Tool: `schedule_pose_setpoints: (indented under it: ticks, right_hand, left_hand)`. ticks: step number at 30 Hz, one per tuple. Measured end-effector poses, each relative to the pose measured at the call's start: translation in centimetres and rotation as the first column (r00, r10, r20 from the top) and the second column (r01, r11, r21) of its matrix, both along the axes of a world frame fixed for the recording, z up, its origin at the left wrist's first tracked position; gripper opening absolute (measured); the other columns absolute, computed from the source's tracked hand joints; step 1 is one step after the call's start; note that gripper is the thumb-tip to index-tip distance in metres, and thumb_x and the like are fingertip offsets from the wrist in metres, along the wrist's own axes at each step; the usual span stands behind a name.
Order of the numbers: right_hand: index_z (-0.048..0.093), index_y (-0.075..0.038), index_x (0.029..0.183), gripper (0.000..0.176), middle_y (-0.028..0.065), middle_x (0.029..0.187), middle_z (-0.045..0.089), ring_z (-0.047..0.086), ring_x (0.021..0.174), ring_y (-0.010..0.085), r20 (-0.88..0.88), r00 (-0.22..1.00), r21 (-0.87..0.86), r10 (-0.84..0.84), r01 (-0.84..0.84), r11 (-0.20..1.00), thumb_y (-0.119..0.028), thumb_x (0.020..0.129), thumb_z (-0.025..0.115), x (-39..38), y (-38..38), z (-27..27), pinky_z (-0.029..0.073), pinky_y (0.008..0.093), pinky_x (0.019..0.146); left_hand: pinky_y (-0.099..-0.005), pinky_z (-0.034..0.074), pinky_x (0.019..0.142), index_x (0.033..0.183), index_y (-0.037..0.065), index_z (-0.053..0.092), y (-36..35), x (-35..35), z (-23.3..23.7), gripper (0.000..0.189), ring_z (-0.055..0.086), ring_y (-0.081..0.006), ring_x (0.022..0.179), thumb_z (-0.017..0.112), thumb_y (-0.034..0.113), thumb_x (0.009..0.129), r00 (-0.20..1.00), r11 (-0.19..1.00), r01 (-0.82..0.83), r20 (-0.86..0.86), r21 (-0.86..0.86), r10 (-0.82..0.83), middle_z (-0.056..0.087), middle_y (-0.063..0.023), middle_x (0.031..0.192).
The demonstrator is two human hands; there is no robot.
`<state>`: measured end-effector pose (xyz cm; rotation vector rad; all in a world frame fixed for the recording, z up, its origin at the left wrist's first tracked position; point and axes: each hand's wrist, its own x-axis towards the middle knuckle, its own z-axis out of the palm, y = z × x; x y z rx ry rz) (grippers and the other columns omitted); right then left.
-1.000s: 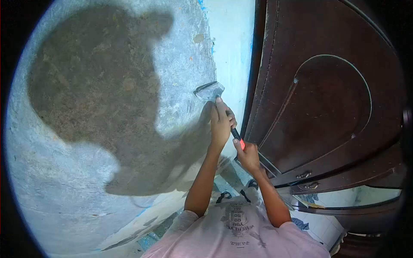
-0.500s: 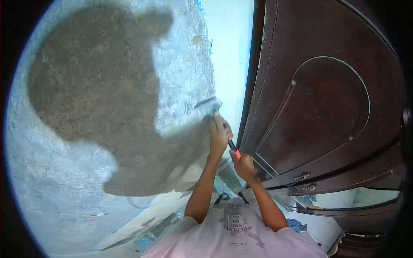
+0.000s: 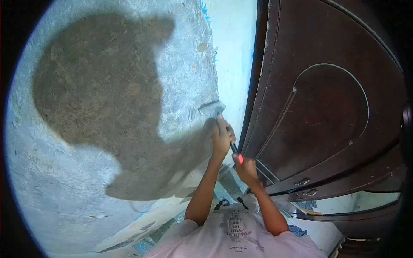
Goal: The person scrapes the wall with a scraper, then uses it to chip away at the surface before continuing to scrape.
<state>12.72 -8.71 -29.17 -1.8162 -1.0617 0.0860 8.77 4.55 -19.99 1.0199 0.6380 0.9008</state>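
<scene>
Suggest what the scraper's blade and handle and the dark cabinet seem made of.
Blade: probably metal, dull, flat and grey, though blurred.
Handle: perhaps plastic or rubber, coloured black and red.
Cabinet: likely stained wood, dark brown, faintly glossy, with grooved curves.

Pale pink T-shirt, short sleeves, dark printed lettering, bare forearms and fingers

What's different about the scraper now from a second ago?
The flat, grey-bladed scraper with the black-and-red handle has moved a little down the rough grey wall, towards the person. The left hand and right hand came down with it. Nothing was let go: both hands still hold the scraper. The dark brown wooden cabinet stayed put.
</scene>
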Motion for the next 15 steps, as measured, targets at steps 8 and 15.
schedule_pose_setpoints:
  ticks: [8, 15]
  right_hand:
    - [0.062, 0.005, 0.071, 0.064, 0.0239, 0.057, 0.055, 0.058, 0.053, 0.0380, -0.174, 0.985, -0.121, 0.021, -0.043, 0.992, -0.052, 0.097, 0.056, 0.8, 0.8, 2.8, 0.046, 0.0469, 0.057]
    - [0.062, 0.005, 0.068, 0.068, 0.0219, 0.053, 0.050, 0.050, 0.047, 0.0278, -0.249, 0.968, -0.205, -0.010, -0.042, 0.978, -0.056, 0.096, 0.056, 0.9, 0.9, 2.9, 0.044, 0.0466, 0.054]
  left_hand:
    - [-0.0274, 0.033, 0.039, 0.083, 0.009, 0.039, 0.6, 0.2, 1.7, 0.051, 0.038, -0.0103, 0.043, 0.037, 0.056, 0.104, 0.995, 0.993, 0.002, 0.103, 0.116, -0.014, 0.037, 0.0004, 0.057]
    - [-0.0261, 0.037, 0.046, 0.088, 0.011, 0.041, 0.5, 0.0, 2.7, 0.048, 0.038, -0.0088, 0.050, 0.038, 0.056, 0.105, 0.995, 0.995, 0.063, 0.069, 0.082, -0.068, 0.038, 0.0008, 0.064]
